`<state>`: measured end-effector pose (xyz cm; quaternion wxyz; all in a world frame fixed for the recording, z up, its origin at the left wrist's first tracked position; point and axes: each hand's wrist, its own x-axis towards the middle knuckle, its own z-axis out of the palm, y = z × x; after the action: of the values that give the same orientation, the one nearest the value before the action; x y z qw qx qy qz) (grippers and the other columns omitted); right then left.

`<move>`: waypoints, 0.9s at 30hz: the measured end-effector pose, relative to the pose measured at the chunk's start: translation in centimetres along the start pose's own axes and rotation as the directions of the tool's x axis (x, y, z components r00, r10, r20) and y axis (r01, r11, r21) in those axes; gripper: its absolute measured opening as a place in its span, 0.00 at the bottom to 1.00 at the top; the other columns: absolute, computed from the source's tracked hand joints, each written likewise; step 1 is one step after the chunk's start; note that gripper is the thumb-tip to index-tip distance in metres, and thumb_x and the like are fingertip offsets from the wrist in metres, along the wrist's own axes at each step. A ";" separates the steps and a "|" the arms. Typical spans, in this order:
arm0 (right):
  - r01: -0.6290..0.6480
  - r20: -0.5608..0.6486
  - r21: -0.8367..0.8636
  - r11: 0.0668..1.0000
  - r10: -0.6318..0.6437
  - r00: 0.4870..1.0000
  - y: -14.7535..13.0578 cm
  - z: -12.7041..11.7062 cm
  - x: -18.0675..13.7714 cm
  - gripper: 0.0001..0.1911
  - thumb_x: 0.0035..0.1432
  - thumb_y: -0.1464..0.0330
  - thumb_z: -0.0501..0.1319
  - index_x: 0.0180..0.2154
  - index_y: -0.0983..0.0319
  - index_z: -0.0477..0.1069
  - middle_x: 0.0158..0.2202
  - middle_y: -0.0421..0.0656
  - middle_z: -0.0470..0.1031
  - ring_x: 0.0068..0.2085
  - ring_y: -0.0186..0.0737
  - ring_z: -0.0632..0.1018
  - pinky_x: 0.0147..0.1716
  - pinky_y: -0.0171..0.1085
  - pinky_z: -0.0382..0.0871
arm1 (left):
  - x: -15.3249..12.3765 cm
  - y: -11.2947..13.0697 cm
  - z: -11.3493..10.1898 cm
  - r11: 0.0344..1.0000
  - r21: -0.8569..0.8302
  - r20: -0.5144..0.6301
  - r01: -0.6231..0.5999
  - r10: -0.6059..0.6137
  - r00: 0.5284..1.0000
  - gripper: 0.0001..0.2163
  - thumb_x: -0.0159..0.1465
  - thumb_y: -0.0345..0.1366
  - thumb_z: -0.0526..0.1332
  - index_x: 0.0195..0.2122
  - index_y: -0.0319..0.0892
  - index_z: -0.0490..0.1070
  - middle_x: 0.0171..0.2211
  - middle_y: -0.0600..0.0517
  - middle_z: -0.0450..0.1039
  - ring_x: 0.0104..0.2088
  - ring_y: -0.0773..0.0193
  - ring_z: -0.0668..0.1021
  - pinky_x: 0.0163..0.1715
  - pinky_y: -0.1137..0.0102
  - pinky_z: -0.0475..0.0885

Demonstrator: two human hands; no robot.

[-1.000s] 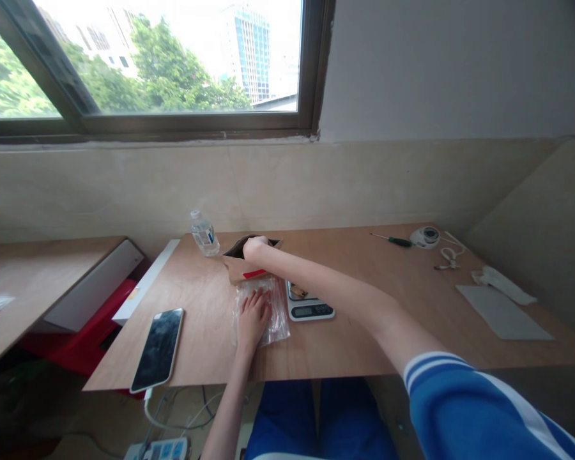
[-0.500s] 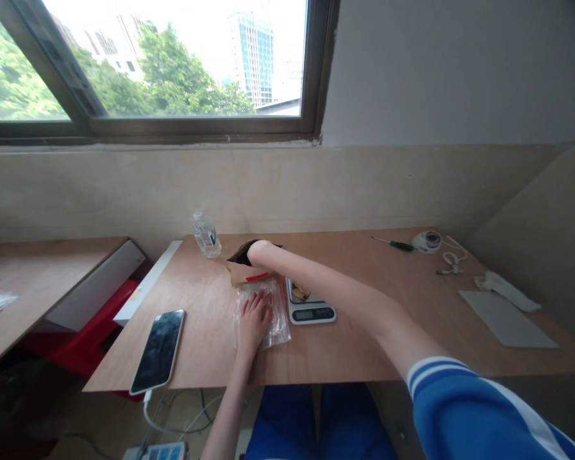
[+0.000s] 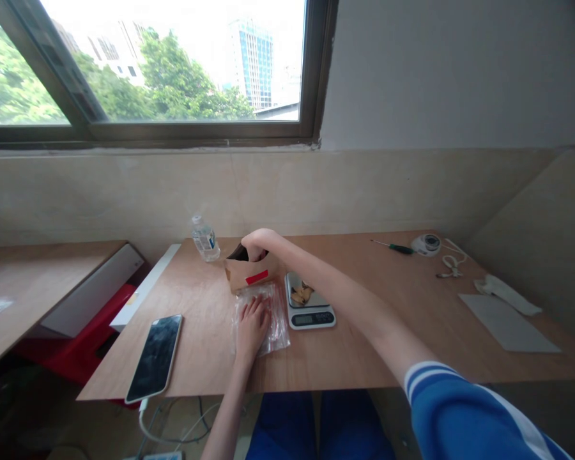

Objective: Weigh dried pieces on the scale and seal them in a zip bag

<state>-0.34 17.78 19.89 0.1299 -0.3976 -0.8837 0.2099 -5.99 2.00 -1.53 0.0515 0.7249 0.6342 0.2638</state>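
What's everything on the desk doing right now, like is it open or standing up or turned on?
Paper bag: open at the top, right hand reaching in.
Plastic bags: lying flat under the left hand.
Scale: brown pieces on it; display unreadable.
Phone: face up, screen dark, cable plugged in.
Bottle: standing, cap on.
Screwdriver: lying down.

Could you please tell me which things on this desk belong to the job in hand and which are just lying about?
Seemingly in use:
paper bag, right hand partly inside
clear plastic bags, under left hand
scale bearing brown pieces

Apparently just lying about:
phone
clear bottle
green-handled screwdriver
white dome-shaped device
pale sheet
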 end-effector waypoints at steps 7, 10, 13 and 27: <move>0.022 -0.102 -0.040 0.999 -0.026 0.994 -2.5 -3.3 -3.5 0.12 0.42 0.83 0.59 0.30 0.67 0.74 0.33 0.47 0.77 0.37 0.40 0.76 0.37 0.34 0.69 | 0.0 -0.2 0.1 1.000 -0.006 0.011 0.005 -0.005 1.000 0.17 0.64 0.34 0.50 0.53 0.45 0.67 0.57 0.48 0.65 0.59 0.57 0.65 0.57 0.56 0.58; 0.193 -0.389 0.143 0.971 -0.125 0.913 -1.8 -4.4 -6.9 0.14 0.49 0.80 0.57 0.39 0.65 0.72 0.38 0.44 0.76 0.40 0.36 0.75 0.41 0.33 0.67 | 0.0 -0.2 0.0 1.000 -0.006 0.010 0.004 -0.004 1.000 0.17 0.64 0.33 0.49 0.53 0.45 0.66 0.57 0.48 0.65 0.59 0.57 0.64 0.58 0.56 0.57; 0.294 -0.517 0.382 0.876 -0.061 0.854 1.5 -3.9 -11.6 0.13 0.53 0.73 0.58 0.43 0.62 0.71 0.41 0.43 0.75 0.41 0.35 0.75 0.41 0.34 0.69 | -0.1 -0.1 -0.1 1.000 -0.008 0.015 0.005 -0.005 1.000 0.17 0.64 0.33 0.49 0.53 0.46 0.66 0.57 0.48 0.65 0.59 0.58 0.64 0.58 0.56 0.57; -0.123 -0.456 0.716 0.688 0.593 0.663 15.7 12.2 -23.0 0.16 0.47 0.60 0.62 0.36 0.63 0.72 0.32 0.46 0.75 0.31 0.41 0.74 0.33 0.39 0.68 | 0.0 -0.3 0.3 1.000 0.011 0.013 0.005 -0.005 1.000 0.17 0.64 0.33 0.49 0.53 0.46 0.67 0.57 0.49 0.65 0.59 0.58 0.64 0.58 0.56 0.58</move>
<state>19.95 6.40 0.27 0.5098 -0.5542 -0.5501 0.3610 -6.18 2.10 -1.91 0.0523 0.7254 0.6370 0.2557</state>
